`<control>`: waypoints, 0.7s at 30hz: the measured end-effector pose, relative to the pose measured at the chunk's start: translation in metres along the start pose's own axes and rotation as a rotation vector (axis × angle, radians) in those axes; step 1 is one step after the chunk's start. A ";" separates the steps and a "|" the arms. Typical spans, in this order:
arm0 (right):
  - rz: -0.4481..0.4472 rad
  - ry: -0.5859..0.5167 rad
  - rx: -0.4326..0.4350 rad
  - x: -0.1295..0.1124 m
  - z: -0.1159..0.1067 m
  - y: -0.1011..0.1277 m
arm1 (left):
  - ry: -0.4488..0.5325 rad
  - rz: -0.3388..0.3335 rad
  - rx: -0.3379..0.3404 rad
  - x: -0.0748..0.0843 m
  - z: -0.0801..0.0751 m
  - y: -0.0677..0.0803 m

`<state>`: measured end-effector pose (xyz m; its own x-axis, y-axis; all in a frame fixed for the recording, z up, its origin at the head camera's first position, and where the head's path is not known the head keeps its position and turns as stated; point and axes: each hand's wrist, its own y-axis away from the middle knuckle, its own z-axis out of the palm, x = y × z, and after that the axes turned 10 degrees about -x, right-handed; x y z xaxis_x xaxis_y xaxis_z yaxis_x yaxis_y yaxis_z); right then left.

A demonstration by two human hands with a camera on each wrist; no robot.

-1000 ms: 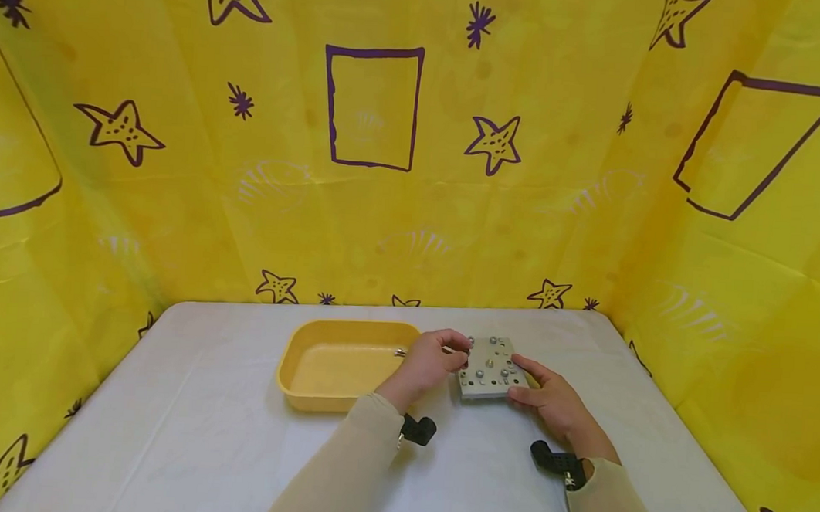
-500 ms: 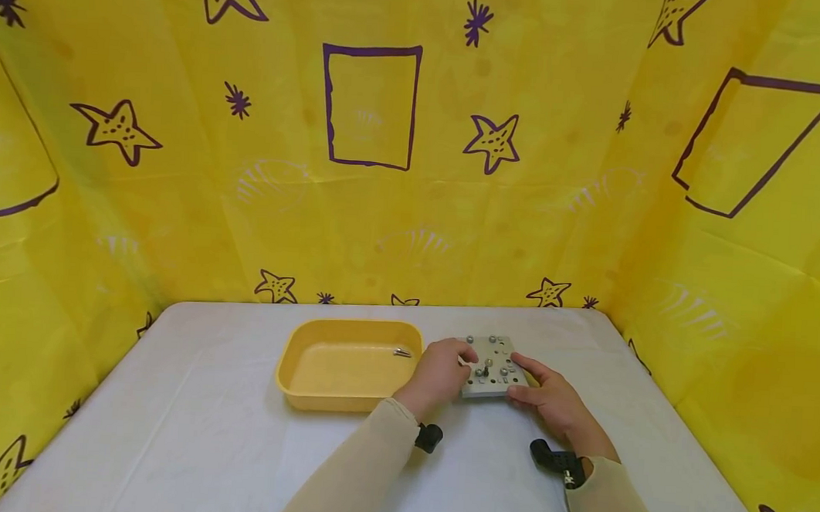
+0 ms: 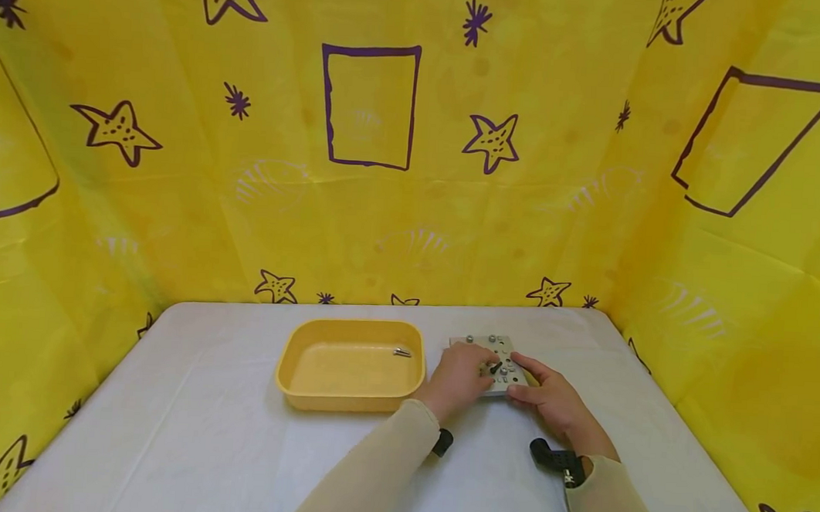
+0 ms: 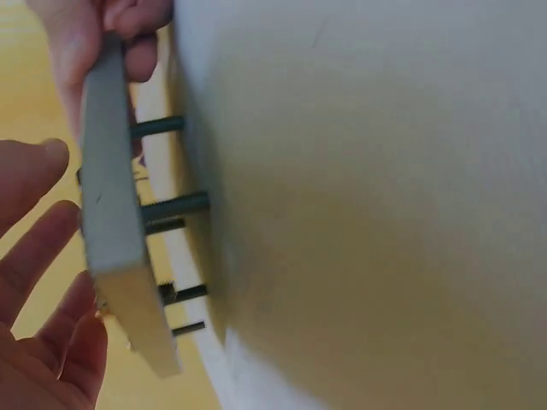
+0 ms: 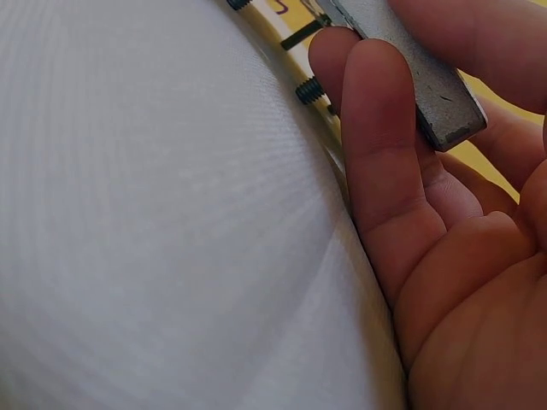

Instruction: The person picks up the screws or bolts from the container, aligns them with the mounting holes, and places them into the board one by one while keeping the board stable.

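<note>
Metal plate point(image 3: 491, 365): grey, screws thru it, tilted off white table point(image 3: 199, 430), just R of yellow tray point(image 3: 347, 392).
R hand point(image 3: 549, 399): grips plate's R edge, fingers under.
L hand point(image 3: 462, 375): nearer, over plate's L half, fingertips pinch dark screw point(image 3: 495, 366); approach from L.
Tray holds one loose screw point(image 3: 402, 353).

The right hand point(image 5: 444, 256) fills the right side of the view, palm up toward the camera. Its fingers point(image 5: 376, 128) curl against the edge of a grey plate point(image 5: 419, 81), with the thumb lying over the plate's top. Dark screw ends point(image 5: 308, 90) stick out below the plate, close above the white table point(image 5: 154, 222). A yellow strip shows behind the screws.
</note>
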<state>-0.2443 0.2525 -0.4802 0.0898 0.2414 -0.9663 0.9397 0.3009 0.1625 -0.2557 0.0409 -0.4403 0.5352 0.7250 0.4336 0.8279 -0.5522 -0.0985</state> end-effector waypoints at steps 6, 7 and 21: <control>0.007 0.042 0.001 -0.001 0.000 0.001 | -0.105 -0.007 0.063 0.007 0.006 -0.005; 0.006 0.038 -0.001 -0.001 0.000 0.001 | -0.115 -0.007 0.069 0.008 0.007 -0.005; -0.009 0.034 0.000 -0.001 0.000 0.001 | -0.246 -0.013 0.043 0.009 0.014 -0.010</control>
<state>-0.2435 0.2522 -0.4792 0.0702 0.2698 -0.9604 0.9405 0.3031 0.1539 -0.2566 0.0582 -0.4480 0.5447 0.8133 0.2046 0.8386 -0.5277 -0.1349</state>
